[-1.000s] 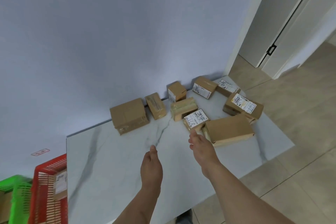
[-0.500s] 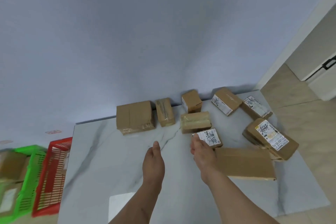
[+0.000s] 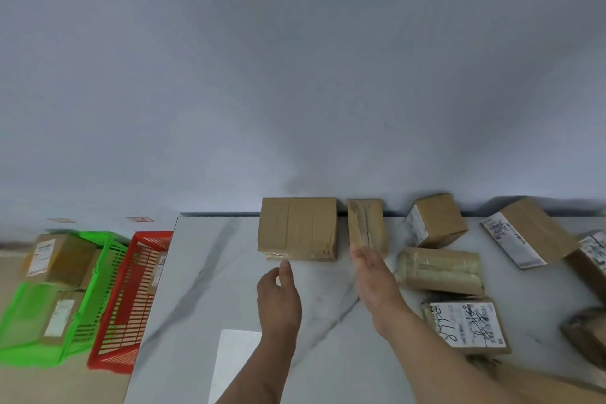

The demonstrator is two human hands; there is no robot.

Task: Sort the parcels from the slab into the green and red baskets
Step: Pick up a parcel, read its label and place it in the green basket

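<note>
Both hands reach toward the big brown parcel (image 3: 297, 228) at the far edge of the tabletop (image 3: 203, 289), so the step in hand looks like taking it up. The left hand (image 3: 278, 297) is just short of its near edge, fingers loosely parted, holding nothing; the right hand (image 3: 373, 275), flat with straight fingers, is blurred beside the narrow parcel (image 3: 365, 226). Next comes a two-sided grip and a carry left to the green basket (image 3: 98, 272) or red basket (image 3: 131, 305). Which basket suits it cannot be told; parcels at the right are cut off.

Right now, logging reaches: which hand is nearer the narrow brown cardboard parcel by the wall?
Right. The right hand overlaps the narrow brown cardboard parcel's near end; the left hand hangs farther left, below the bigger box.
</note>
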